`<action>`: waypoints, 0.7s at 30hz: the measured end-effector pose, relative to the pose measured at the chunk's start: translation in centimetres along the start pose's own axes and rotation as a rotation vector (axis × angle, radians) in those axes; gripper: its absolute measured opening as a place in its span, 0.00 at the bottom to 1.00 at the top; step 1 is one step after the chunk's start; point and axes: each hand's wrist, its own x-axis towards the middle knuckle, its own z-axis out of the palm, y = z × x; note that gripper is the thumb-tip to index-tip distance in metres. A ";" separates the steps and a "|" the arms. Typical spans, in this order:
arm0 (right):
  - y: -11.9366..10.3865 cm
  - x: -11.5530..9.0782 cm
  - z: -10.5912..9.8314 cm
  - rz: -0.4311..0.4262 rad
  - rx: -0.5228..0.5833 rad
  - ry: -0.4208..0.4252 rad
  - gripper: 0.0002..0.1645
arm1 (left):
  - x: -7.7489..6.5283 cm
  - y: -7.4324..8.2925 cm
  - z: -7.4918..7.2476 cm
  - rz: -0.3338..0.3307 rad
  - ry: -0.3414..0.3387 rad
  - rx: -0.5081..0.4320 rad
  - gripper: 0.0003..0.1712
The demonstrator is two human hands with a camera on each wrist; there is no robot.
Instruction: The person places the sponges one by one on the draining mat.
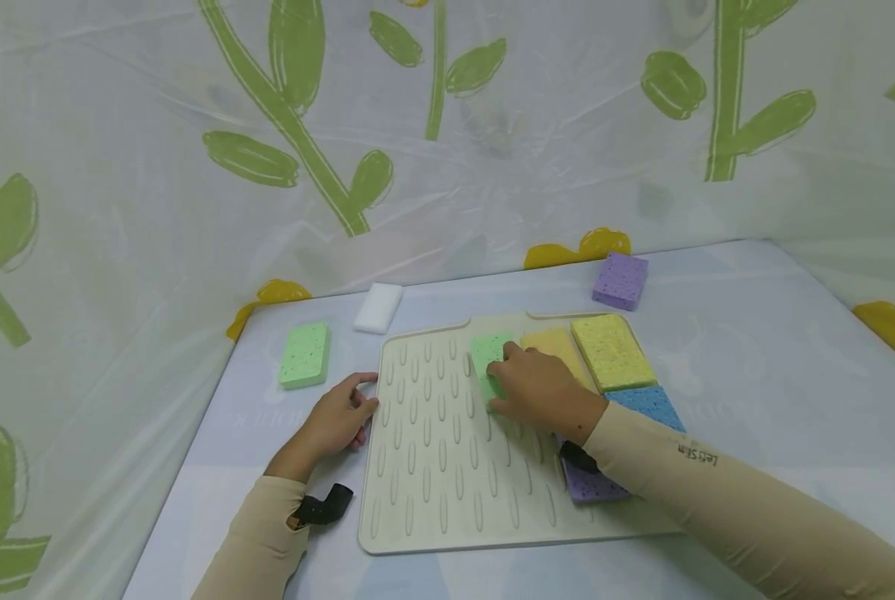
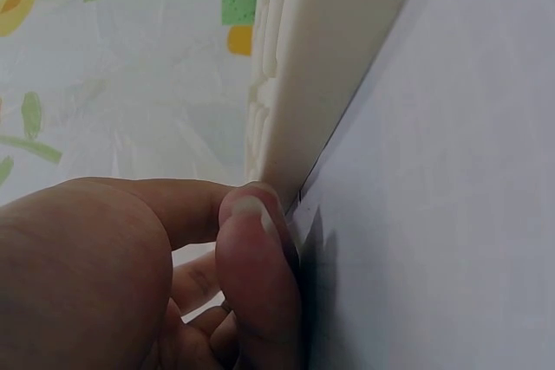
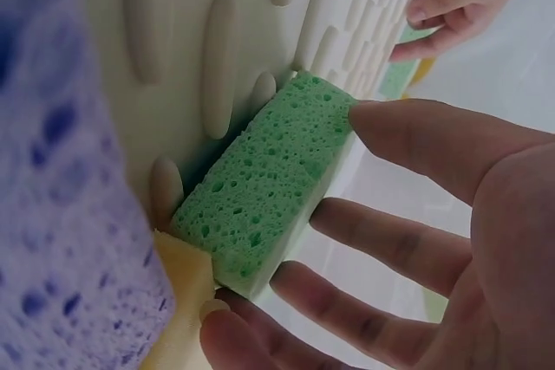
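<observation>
My right hand (image 1: 541,387) grips a green sponge (image 1: 487,354) over the ridged cream mat (image 1: 425,500). In the right wrist view, the thumb is at one end of the green sponge (image 3: 269,175) and the fingers reach along it to the other. An orange-yellow sponge (image 1: 556,346) lies beside it, partly hidden by the hand. My left hand (image 1: 335,417) rests at the mat's left edge, with index finger and thumb touching the rim. The left wrist view shows those fingertips (image 2: 251,214) low against the mat's side.
On the mat's right side lie a yellow sponge (image 1: 614,352), a blue sponge (image 1: 648,406) and a purple sponge (image 1: 593,487). Off the mat are another green sponge (image 1: 305,356), a white sponge (image 1: 378,307) and a second purple sponge (image 1: 621,282). A patterned curtain (image 1: 492,200) hangs behind.
</observation>
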 end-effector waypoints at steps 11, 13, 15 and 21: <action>0.0 0.0 -0.1 -0.016 0.006 0.000 0.26 | -0.1 0.2 -0.1 -0.011 -0.005 -0.002 0.29; 0.0 -0.1 -0.2 -0.016 -0.011 -0.014 0.27 | -0.1 0.2 -0.1 -0.011 -0.004 -0.003 0.29; 0.1 -0.2 -0.4 -0.015 -0.019 -0.030 0.28 | -0.2 0.2 -0.1 -0.009 -0.004 -0.005 0.29; 0.9 -0.5 -1.1 -0.025 0.015 -0.002 0.29 | -0.2 0.1 0.0 -0.002 -0.001 -0.006 0.29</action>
